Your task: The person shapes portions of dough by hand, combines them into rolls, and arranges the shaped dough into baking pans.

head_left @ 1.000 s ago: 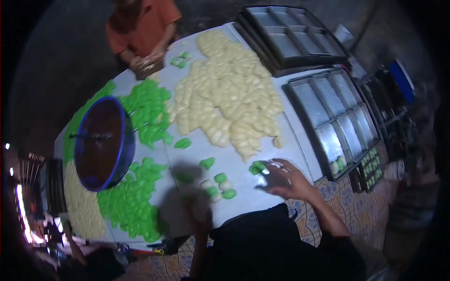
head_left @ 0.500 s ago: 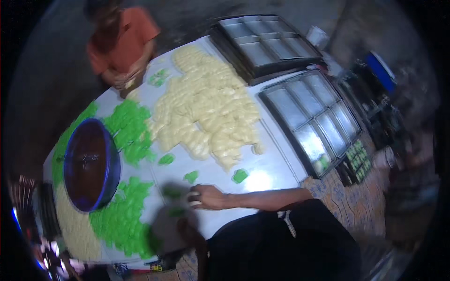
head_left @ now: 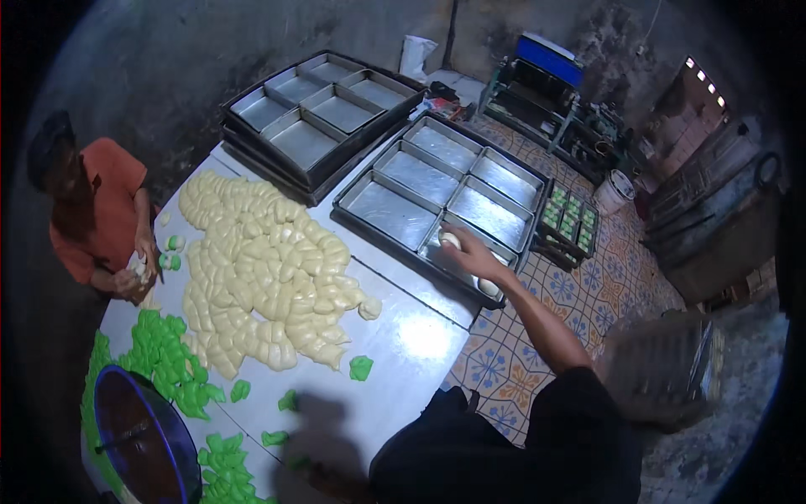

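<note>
My right hand (head_left: 472, 254) reaches over the near end of a divided metal baking tray (head_left: 395, 206). Its fingers are closed around a pale dough ball (head_left: 451, 240), low over a compartment. Another pale ball (head_left: 488, 287) sits in the tray's near corner, beside my wrist. At the bottom edge my left hand (head_left: 329, 480) is in deep shadow, near a small green dough piece (head_left: 296, 462); its fingers cannot be made out. More green pieces (head_left: 360, 367) lie on the white table (head_left: 403, 391), next to a broad mass of cream-coloured dough portions (head_left: 269, 269).
A stack of empty divided trays (head_left: 304, 139) stands at the far edge. A purple-rimmed basin (head_left: 147, 437) holds brown filling, with green dough (head_left: 168, 361) around it. Opposite, a person in an orange shirt (head_left: 105, 202) handles dough. Filled trays (head_left: 569, 220) sit beyond, near a machine (head_left: 546, 92).
My right hand has swung from the table's near edge out to the tray, carrying a pale ball. The view has turned right, and my left hand now shows only dimly at the bottom.
</note>
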Available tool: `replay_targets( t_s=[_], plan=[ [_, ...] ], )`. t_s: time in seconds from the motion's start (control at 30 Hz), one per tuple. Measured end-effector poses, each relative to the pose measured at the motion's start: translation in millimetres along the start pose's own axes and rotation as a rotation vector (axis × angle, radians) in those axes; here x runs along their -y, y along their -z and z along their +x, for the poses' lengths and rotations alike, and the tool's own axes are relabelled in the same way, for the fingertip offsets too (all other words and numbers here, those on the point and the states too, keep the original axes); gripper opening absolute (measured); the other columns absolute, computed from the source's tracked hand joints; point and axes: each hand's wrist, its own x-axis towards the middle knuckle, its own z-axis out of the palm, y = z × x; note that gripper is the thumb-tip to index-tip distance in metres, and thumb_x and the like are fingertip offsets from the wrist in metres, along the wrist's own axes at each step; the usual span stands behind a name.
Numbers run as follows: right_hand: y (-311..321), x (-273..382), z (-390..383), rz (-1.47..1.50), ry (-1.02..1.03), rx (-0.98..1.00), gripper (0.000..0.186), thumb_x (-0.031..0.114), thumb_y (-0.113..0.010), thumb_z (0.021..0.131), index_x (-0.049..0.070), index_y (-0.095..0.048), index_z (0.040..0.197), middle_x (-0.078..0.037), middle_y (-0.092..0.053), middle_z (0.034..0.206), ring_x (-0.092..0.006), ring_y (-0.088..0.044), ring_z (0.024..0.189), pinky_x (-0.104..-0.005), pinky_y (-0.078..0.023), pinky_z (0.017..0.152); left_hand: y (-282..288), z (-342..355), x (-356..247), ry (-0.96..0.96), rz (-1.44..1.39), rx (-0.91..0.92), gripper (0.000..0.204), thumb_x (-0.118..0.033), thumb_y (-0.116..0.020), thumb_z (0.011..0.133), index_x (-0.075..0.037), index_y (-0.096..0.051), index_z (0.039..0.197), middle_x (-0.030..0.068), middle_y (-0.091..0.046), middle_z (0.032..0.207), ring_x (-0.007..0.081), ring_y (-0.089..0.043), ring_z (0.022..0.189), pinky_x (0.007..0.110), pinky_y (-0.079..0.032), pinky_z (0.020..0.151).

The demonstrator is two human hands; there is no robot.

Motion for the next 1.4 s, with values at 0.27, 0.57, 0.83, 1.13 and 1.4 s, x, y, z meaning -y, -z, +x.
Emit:
replay_targets(
  t_s=[0.27,0.57,0.83,1.13,1.4],
  plan=[
    [-5.8,-37.8,-5.3,-0.170,0.005,-0.442,0.056,0.029,-0.065,0.080,-0.005,-0.050,0.123,-0.023,-0.051,0.114,-0.0339,-0.054,0.106,-0.0409,-0.045,0.091,3.7,2.7,9.4,-0.003,0.033,0.012,0.027,-0.012,-0.055,0.090,0.004,-0.056,0.112,0.0201,-0.056,0.116,0.0308,-0.053,0.109,0.040,-0.042,0.094],
    [-2.5,-49.3,-24.0,-0.217,0.043,0.029,0.046,0.033,-0.076,0.069,0.006,-0.063,0.103,-0.025,-0.045,0.126,-0.0412,-0.046,0.115,-0.0456,-0.041,0.097,11.7,-4.4,15.7,-0.011,0.045,0.019,0.026,-0.012,-0.056,0.090,0.003,-0.057,0.111,0.0199,-0.057,0.115,0.0302,-0.054,0.108,0.040,-0.042,0.093],
    [-18.9,-52.4,24.9,-0.497,0.192,-0.010,0.051,0.028,-0.078,0.067,0.014,-0.064,0.114,-0.027,-0.047,0.130,-0.0411,-0.044,0.121,-0.0454,-0.040,0.099,17.1,-7.1,15.1,-0.045,0.046,0.026,0.025,-0.012,-0.056,0.090,0.003,-0.058,0.109,0.0197,-0.057,0.115,0.0297,-0.055,0.108,0.039,-0.043,0.093],
    [-28.4,46.1,13.2,-0.501,0.081,-0.289,0.057,0.037,-0.069,0.079,0.002,-0.057,0.122,-0.032,-0.052,0.121,-0.0425,-0.046,0.119,-0.0474,-0.039,0.099,24.4,-9.0,15.7,-0.082,0.032,0.110,0.023,-0.012,-0.056,0.089,0.003,-0.059,0.107,0.0194,-0.058,0.114,0.0292,-0.055,0.107,0.039,-0.044,0.092],
    [-172.1,164.3,-102.5,-0.117,0.466,0.317,0.038,0.012,-0.064,0.081,0.000,-0.056,0.116,-0.021,-0.052,0.115,-0.0387,-0.052,0.105,-0.0419,-0.045,0.089,55.6,39.1,-42.5,0.282,-0.542,0.240,0.015,-0.009,-0.056,0.088,0.002,-0.062,0.097,0.0151,-0.063,0.101,0.0226,-0.060,0.096,0.033,-0.047,0.085]
  ],
)
